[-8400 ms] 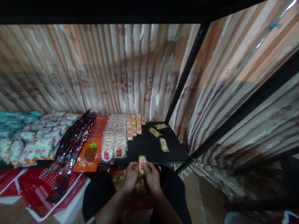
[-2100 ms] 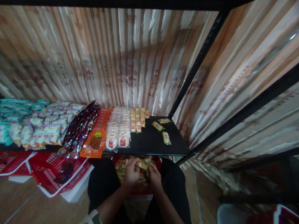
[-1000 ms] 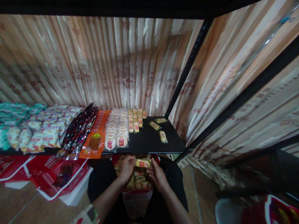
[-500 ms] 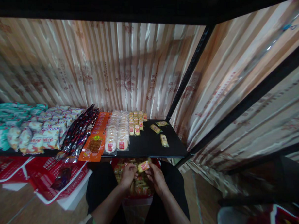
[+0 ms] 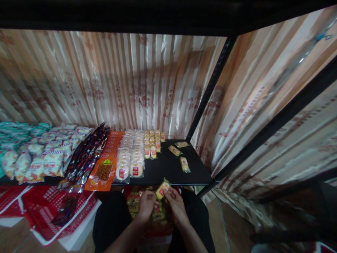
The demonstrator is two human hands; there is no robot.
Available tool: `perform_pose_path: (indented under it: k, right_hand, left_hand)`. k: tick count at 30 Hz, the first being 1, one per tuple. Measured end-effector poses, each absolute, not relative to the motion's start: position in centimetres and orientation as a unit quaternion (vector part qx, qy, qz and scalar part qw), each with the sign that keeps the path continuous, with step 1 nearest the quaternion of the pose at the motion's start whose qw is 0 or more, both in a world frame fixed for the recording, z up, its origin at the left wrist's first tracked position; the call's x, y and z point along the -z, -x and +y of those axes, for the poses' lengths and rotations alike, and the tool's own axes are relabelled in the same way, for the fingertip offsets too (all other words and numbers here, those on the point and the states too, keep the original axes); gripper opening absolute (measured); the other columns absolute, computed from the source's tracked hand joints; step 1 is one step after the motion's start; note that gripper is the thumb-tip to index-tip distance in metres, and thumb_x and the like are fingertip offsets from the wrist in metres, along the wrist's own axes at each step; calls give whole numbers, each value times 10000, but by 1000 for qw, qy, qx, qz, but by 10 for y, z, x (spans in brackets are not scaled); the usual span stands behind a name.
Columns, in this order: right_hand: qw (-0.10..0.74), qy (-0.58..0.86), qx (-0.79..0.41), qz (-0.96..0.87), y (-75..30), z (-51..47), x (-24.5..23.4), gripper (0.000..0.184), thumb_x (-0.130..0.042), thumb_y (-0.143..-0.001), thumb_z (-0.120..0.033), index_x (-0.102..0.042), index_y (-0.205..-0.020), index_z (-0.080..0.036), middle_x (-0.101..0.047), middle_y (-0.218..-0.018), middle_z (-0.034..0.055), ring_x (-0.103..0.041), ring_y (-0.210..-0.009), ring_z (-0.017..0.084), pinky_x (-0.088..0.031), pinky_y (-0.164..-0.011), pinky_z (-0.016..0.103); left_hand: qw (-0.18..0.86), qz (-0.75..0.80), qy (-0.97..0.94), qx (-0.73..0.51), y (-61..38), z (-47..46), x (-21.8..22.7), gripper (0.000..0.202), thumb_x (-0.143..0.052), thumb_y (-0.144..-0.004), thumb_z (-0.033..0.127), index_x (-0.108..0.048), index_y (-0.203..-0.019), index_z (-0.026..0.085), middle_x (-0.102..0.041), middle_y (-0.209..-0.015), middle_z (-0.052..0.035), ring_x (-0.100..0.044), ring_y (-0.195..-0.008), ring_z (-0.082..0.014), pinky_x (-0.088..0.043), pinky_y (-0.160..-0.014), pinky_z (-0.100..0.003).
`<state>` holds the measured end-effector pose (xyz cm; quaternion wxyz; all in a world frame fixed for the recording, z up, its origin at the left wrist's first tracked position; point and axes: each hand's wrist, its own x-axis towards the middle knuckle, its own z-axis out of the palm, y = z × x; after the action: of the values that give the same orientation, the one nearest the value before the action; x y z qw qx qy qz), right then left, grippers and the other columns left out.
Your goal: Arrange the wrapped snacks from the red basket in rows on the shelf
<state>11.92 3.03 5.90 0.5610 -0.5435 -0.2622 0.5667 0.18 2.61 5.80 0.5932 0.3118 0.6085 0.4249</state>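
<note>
Both my hands hold one small yellow snack packet (image 5: 162,188) just below the front edge of the black shelf (image 5: 170,170). My left hand (image 5: 146,206) pinches its lower left end and my right hand (image 5: 174,202) pinches its right side. Under my hands, between my knees, sits a red basket (image 5: 153,219) full of the same yellow packets. On the shelf, rows of these yellow packets (image 5: 151,143) stand to the left, and three loose ones (image 5: 184,164) lie to the right.
Further left on the shelf lie round white cracker packs (image 5: 131,157), orange packs (image 5: 105,169), dark shiny packs (image 5: 86,155) and white and teal bags (image 5: 34,157). Red baskets (image 5: 47,215) sit on the floor at left. A striped curtain hangs behind and a black post (image 5: 211,88) rises at right.
My hands dug in the basket, then lifted one yellow packet out. It has risen slightly toward the shelf edge in the last half second.
</note>
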Motion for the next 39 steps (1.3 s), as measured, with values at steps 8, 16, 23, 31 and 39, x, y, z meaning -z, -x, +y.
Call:
perform_pose_path:
  k: [8,16,23,31,39]
  right_hand:
    - [546,547,-553,-311,-120,40,-78,377,-723,-520,-368,-613,-826,-176,-670,-747,24,-620,-704,165,-471,-676,256]
    - [546,548,-534,-342,-125,62,-87,385,-700,-543,-390,-611,-849,-175,-675,-756,28,-623,-698,171,-474,-671,268]
    - [555,535,-528,-357,-130,84,-84,398,-688,-565,-396,-613,-891,-180,-688,-807,37,-630,-736,177,-479,-697,282]
    - [552,553,-485,-393,-136,111,-73,394,-650,-561,-381,-605,-886,-164,-684,-822,63,-630,-771,195,-492,-709,302]
    - [525,573,-418,-471,-139,132,-59,325,-566,-658,-371,-612,-921,-184,-692,-837,55,-642,-762,192,-513,-683,305]
  left_hand:
    - [582,579,-345,-455,-14,32,-63,100,-516,-697,209,-438,-754,184,-507,-571,66,-525,-470,-77,-385,-456,-186]
    - [391,655,-525,-379,-12,45,-76,211,-444,-696,79,-587,-824,168,-579,-823,-26,-549,-766,-118,-422,-746,-223]
    - [338,679,-577,-302,-11,60,-100,333,-396,-754,113,-586,-1022,167,-578,-920,-49,-548,-837,-125,-402,-799,-226]
    - [323,636,-607,-350,-21,77,-103,372,-394,-719,61,-557,-1036,165,-579,-957,-56,-535,-910,-133,-397,-851,-231]
    - [357,632,-567,-389,-31,98,-92,369,-375,-731,60,-544,-1056,103,-561,-1015,-107,-535,-956,-149,-401,-871,-236]
